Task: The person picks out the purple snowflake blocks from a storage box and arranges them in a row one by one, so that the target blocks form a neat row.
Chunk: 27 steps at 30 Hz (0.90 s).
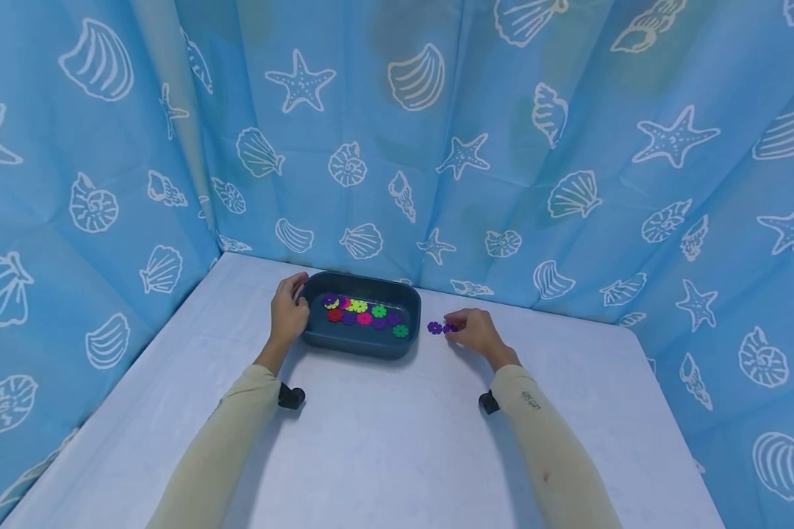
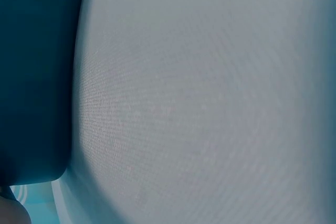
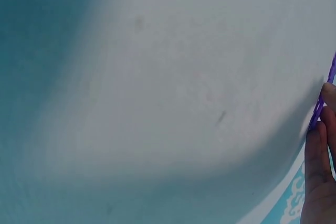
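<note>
A dark blue-grey plastic bin [image 1: 364,348] stands at the back of the white table. Several flower-shaped interlocking discs [image 1: 365,319] in red, pink, yellow, green and purple lie in it. At the bin's left end, my left hand [image 1: 288,312] grips the rim. The left wrist view catches only the bin's outer wall [image 2: 37,77] and a bit of a finger [image 2: 13,212]. Right of the bin, my right hand [image 1: 476,330] pinches a purple flower-shaped disc [image 1: 449,328] at the tabletop. Another purple disc [image 1: 434,328] is just left of it, close to or touching it.
A white cloth covers the table [image 1: 384,433]. Blue curtains [image 1: 370,184] with white shell and starfish prints hang behind the table and along both sides. A black wrist camera [image 1: 291,397] sits at the left cuff and another camera [image 1: 488,402] at the right cuff.
</note>
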Each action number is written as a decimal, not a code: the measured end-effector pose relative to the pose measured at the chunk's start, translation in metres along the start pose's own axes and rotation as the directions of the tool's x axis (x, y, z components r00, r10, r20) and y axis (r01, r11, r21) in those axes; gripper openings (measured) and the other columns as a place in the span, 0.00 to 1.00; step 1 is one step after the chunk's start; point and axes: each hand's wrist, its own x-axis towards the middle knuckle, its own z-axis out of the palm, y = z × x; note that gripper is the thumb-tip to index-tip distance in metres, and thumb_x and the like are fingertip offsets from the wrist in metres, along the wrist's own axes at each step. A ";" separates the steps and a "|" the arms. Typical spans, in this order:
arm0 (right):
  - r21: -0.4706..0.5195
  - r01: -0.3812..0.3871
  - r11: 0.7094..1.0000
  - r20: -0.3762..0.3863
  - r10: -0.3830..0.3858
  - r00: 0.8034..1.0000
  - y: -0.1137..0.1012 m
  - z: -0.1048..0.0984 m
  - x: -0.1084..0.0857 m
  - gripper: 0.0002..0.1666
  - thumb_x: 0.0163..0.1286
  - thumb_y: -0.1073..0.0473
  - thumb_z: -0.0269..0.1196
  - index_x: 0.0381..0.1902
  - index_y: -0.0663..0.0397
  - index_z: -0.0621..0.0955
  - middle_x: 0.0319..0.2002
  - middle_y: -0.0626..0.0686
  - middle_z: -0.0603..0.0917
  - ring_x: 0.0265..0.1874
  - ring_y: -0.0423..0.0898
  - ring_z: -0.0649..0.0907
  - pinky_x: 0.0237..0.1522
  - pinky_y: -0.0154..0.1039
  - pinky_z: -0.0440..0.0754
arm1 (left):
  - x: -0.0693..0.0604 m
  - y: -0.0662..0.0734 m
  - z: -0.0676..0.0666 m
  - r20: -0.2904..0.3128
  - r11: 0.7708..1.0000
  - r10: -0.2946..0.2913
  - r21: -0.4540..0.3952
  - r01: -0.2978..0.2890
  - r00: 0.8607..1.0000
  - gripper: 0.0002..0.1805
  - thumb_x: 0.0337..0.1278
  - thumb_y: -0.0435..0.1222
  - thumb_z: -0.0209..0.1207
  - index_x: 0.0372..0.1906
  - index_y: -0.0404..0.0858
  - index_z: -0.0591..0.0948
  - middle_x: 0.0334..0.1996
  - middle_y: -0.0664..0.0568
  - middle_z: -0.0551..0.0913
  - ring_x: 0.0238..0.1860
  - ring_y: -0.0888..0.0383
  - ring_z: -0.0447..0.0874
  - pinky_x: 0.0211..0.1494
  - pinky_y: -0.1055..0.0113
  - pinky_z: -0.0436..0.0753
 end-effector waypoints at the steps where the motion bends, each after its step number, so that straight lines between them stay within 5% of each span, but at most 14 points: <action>1: 0.002 0.005 1.000 -0.002 -0.005 1.000 0.000 0.000 0.000 0.25 0.59 0.61 0.71 0.55 0.52 0.83 0.48 0.52 0.84 0.48 0.50 0.81 0.56 0.46 0.83 | 0.001 0.000 0.000 0.000 1.000 0.002 -0.001 -0.002 1.000 0.27 0.58 0.16 0.43 0.63 0.28 0.70 0.60 0.39 0.71 0.66 0.50 0.69 0.71 0.67 0.68; 12: 0.008 0.013 1.000 -0.001 -0.013 1.000 0.003 0.000 0.000 0.25 0.58 0.60 0.71 0.56 0.50 0.83 0.50 0.51 0.84 0.49 0.50 0.80 0.57 0.46 0.82 | 0.001 0.000 0.001 0.000 1.000 -0.019 0.004 0.019 1.000 0.27 0.59 0.16 0.44 0.64 0.29 0.70 0.60 0.39 0.71 0.66 0.51 0.69 0.71 0.66 0.67; 17: 0.054 0.090 0.994 -0.062 -0.087 0.994 -0.014 -0.005 0.002 0.23 0.61 0.59 0.69 0.55 0.52 0.83 0.51 0.52 0.83 0.52 0.52 0.80 0.55 0.48 0.83 | 0.001 0.000 0.001 -0.005 1.000 -0.024 0.011 0.024 1.000 0.26 0.59 0.17 0.44 0.64 0.29 0.70 0.60 0.39 0.71 0.66 0.50 0.69 0.72 0.65 0.67; 23: 0.040 0.319 0.947 -0.160 -0.309 0.937 -0.067 -0.002 0.008 0.20 0.63 0.61 0.67 0.54 0.58 0.82 0.50 0.55 0.84 0.50 0.53 0.82 0.54 0.48 0.84 | 0.001 -0.001 0.001 -0.002 1.000 -0.020 0.006 0.020 1.000 0.26 0.59 0.17 0.43 0.64 0.29 0.70 0.60 0.39 0.71 0.67 0.50 0.68 0.72 0.65 0.67; 27: 0.052 0.392 0.918 -0.115 -0.385 0.916 -0.097 0.014 0.013 0.21 0.63 0.62 0.68 0.55 0.59 0.82 0.51 0.55 0.84 0.50 0.52 0.82 0.54 0.46 0.83 | 0.001 -0.002 0.002 0.002 1.000 -0.008 0.000 0.008 1.000 0.27 0.59 0.16 0.43 0.64 0.29 0.70 0.60 0.39 0.71 0.66 0.50 0.68 0.71 0.66 0.68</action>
